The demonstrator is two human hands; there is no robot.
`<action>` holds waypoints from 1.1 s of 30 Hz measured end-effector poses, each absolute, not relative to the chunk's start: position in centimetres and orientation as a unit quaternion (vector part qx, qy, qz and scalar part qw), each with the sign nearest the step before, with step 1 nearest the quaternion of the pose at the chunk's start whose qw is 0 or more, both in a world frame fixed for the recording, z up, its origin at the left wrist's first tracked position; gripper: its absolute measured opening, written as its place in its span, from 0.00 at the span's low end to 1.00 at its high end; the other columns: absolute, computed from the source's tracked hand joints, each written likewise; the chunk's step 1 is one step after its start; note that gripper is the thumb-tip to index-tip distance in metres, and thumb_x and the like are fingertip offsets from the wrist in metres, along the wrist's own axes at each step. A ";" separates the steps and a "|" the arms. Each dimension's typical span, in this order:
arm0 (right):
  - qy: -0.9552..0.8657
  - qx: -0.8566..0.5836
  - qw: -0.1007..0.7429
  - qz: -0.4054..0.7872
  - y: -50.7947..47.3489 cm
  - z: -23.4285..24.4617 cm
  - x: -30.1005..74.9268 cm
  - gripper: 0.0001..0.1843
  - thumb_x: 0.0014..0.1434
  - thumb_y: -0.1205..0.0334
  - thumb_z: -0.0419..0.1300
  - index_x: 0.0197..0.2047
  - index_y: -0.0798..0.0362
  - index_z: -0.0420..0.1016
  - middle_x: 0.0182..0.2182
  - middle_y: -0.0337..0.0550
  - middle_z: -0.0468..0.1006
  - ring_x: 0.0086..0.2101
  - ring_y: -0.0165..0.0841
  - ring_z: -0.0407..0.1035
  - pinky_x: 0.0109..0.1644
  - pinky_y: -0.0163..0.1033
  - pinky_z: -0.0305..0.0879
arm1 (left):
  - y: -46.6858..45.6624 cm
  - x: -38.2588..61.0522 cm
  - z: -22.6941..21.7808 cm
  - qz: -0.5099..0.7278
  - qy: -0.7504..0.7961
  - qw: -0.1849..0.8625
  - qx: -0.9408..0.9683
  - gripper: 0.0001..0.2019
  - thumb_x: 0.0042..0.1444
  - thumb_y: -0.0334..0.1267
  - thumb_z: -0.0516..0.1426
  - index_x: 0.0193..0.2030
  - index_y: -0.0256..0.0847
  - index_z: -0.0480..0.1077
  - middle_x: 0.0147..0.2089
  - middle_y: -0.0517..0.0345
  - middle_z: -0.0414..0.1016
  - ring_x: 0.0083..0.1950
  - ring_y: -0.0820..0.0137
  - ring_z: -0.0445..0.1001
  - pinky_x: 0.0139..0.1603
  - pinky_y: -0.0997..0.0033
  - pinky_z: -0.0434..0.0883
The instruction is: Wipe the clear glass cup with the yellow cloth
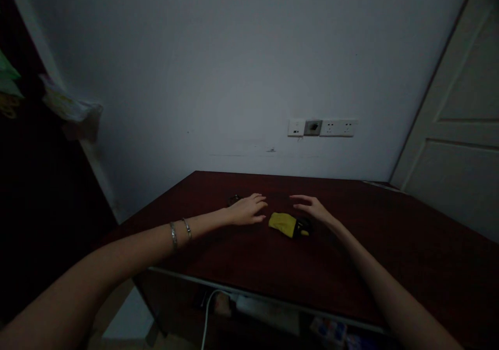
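Note:
On the dark red table (pixel 241 256) lies a yellow cloth-like item (pixel 283 223) with a black part (pixel 302 226) at its right end; its exact kind is unclear in the dim light. My left hand (pixel 247 209) hovers to the left of it, fingers spread, holding nothing. Two bracelets circle that wrist and forearm. Just behind my left hand is a small dark object (pixel 234 199), partly hidden and too dim to name. My right hand (pixel 314 209) is at the right of the black part, fingers apart, with nothing in its grasp.
A wall with a row of sockets (pixel 323 128) rises behind the table. At the right stands a pale panelled door (pixel 463 116). Beneath the tabletop a white cable (pixel 206 313) hangs in front of stored items, and a white box (pixel 130 316) sits at the lower left.

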State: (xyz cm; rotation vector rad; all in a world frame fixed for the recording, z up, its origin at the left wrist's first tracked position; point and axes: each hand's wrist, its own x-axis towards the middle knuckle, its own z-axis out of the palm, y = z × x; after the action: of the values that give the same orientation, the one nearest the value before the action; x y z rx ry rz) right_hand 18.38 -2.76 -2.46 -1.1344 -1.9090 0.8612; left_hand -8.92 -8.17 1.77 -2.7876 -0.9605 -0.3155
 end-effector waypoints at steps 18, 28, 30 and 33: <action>-0.796 -0.433 0.207 0.368 -4.2 -4.1 21.0 0.44 0.37 0.65 0.64 0.59 0.54 0.54 0.46 0.49 0.70 0.44 0.38 0.67 0.49 0.43 0.61 | -8.5 -0.9 -1.9 -0.060 -0.361 0.044 -0.930 0.18 0.49 0.49 0.54 0.41 0.37 0.67 0.42 0.43 0.69 0.45 0.57 0.67 0.39 0.63 0.66; -0.794 -0.426 0.234 0.364 -4.3 -3.8 20.8 0.44 0.38 0.65 0.64 0.59 0.56 0.53 0.42 0.48 0.71 0.41 0.37 0.67 0.46 0.43 0.63 | -8.6 -1.1 -1.8 -0.099 -0.385 0.031 -0.917 0.11 0.54 0.40 0.49 0.37 0.38 0.69 0.37 0.47 0.72 0.39 0.62 0.71 0.39 0.67 0.66; -0.788 -0.415 0.246 0.382 -4.4 -3.6 20.7 0.44 0.39 0.63 0.64 0.60 0.57 0.52 0.40 0.47 0.71 0.39 0.36 0.68 0.45 0.42 0.63 | -8.7 -1.6 -1.8 -0.144 -0.398 -0.005 -0.906 0.11 0.55 0.39 0.47 0.36 0.38 0.69 0.36 0.49 0.73 0.38 0.65 0.71 0.39 0.69 0.66; -0.783 -0.405 0.258 0.395 -4.5 -3.6 20.6 0.45 0.40 0.61 0.65 0.60 0.56 0.52 0.37 0.44 0.71 0.38 0.35 0.68 0.44 0.41 0.64 | -9.1 -2.6 -1.7 -0.222 -0.421 -0.074 -0.876 0.11 0.56 0.38 0.47 0.35 0.38 0.68 0.33 0.53 0.73 0.34 0.69 0.71 0.37 0.72 0.65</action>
State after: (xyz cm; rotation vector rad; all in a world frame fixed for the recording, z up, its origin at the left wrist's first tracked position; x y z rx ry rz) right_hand 20.59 -4.49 -3.59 -1.0976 -2.1241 1.0721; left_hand -2.62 -9.07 -1.70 -2.8909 -1.3877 -0.7336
